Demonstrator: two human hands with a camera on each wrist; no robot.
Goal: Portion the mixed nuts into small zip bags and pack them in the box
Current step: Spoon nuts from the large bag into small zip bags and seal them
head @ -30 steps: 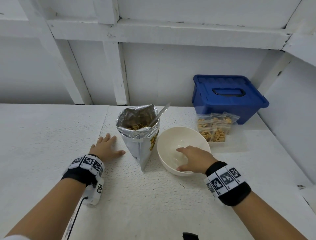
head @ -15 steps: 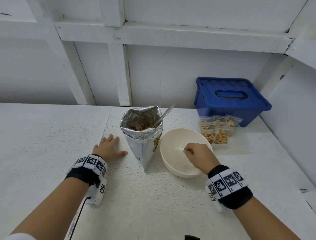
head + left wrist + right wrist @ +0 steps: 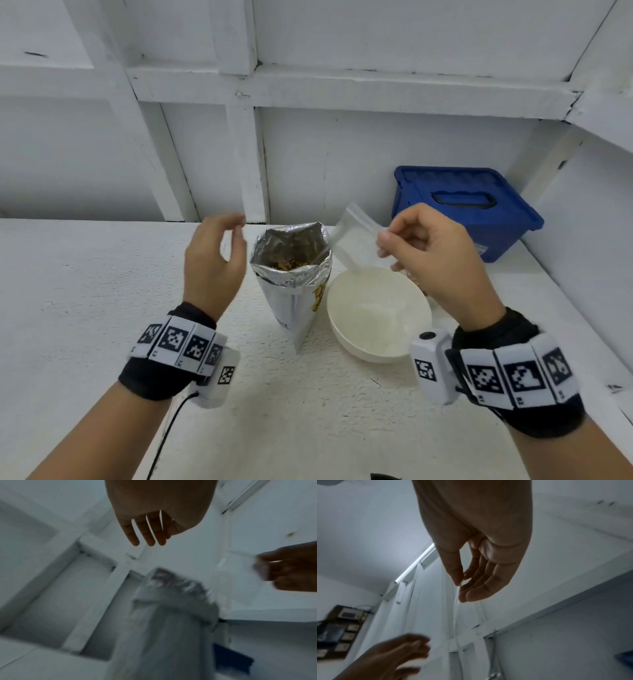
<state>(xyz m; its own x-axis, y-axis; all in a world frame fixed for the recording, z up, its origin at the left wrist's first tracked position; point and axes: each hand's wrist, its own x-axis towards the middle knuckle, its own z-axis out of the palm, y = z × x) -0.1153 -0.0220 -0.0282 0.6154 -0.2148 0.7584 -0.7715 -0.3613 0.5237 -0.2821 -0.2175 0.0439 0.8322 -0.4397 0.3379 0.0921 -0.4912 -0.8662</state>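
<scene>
My right hand point(image 3: 385, 245) is raised above the white bowl point(image 3: 354, 346) and pinches an empty clear zip bag point(image 3: 356, 236) by its edge. In the right wrist view, thumb and fingers point(image 3: 459, 586) close on the bag's thin edge point(image 3: 457, 615). The open foil bag of mixed nuts point(image 3: 291, 274) stands between my hands. My left hand point(image 3: 236, 236) hovers left of it, fingers loosely curved and holding nothing. The left wrist view shows its fingers point(image 3: 147, 534) straight above the blurred foil bag point(image 3: 171, 601). The closed blue box point(image 3: 462, 205) sits at the back right.
Filled zip bags point(image 3: 416, 279) lie behind my right hand, mostly hidden. Something clear lies inside the bowl. The white table point(image 3: 85, 308) runs to a white wall at the back and another on the right. A cable hangs from my left wrist.
My right hand has come up out of the bowl with a clear zip bag. My left hand has lifted off the table and risen beside the foil bag.
</scene>
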